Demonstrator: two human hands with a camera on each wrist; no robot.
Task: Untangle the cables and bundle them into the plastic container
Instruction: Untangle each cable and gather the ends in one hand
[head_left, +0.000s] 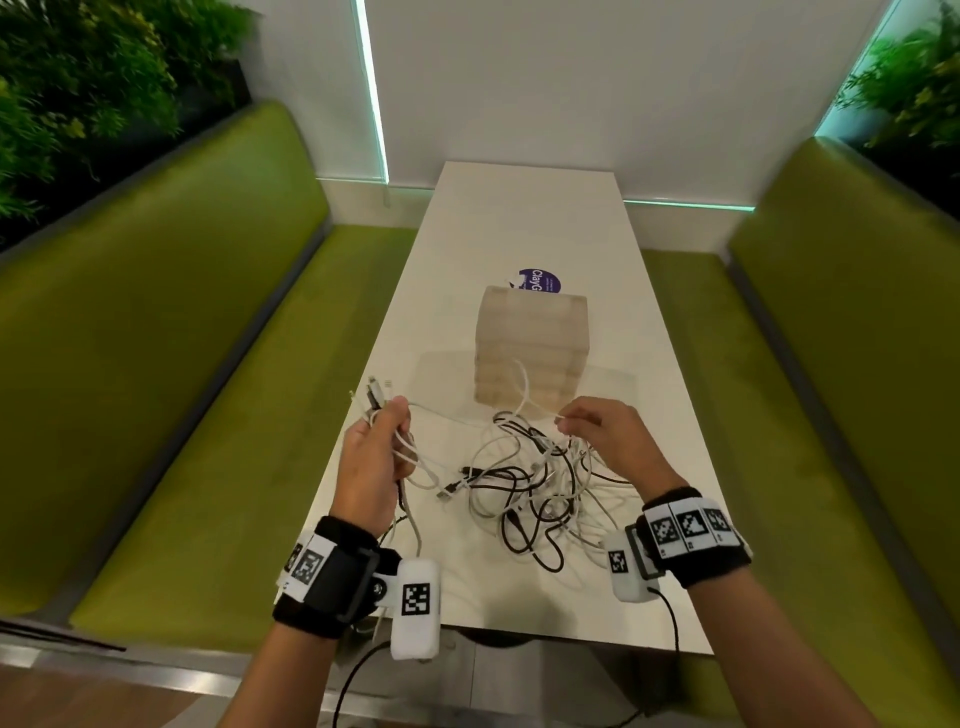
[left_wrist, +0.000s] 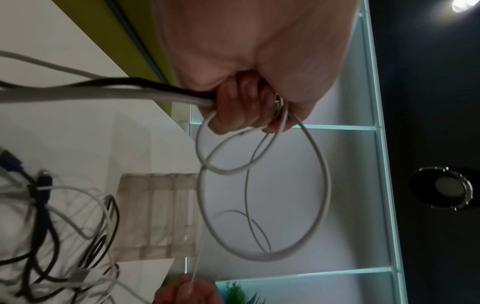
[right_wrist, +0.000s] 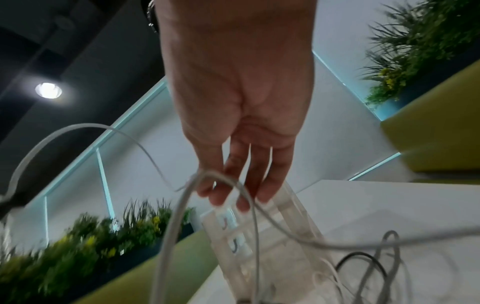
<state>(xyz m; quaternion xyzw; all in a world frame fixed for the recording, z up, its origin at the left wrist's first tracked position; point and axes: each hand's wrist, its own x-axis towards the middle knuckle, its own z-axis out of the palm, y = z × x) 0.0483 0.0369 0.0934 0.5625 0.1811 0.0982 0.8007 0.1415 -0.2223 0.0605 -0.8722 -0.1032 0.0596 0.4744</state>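
While most of the cables (head_left: 524, 483) still lie knotted in a black-and-white heap on the white table (head_left: 519, 218), just on my side of the clear plastic container (head_left: 531, 348), my left hand (head_left: 371, 457) is curled tight round a small gathered bunch, white leads and at least one black, whose plug ends (head_left: 375, 394) stick up past my knuckles to the left of the container. My left wrist camera shows white loops (left_wrist: 262, 197) hanging from that fist, so I judge the coiling of the first few cables has begun but is not finished. My right hand (head_left: 605, 434), close by the container's near right corner, pinches a thin white cable (head_left: 524, 387) between thumb and fingertips (right_wrist: 217, 198), the other fingers hanging loosely; the strand arcs up in front of the container and also runs across toward my left hand. Whether anything is already inside the container I cannot tell through its cloudy walls, though it looks unfilled. A purple sticker (head_left: 540, 280) sits on the table just beyond it. By my reckoning the job is at an early stage: one line is being drawn free, the heap remains to be separated, bundled and dropped in.
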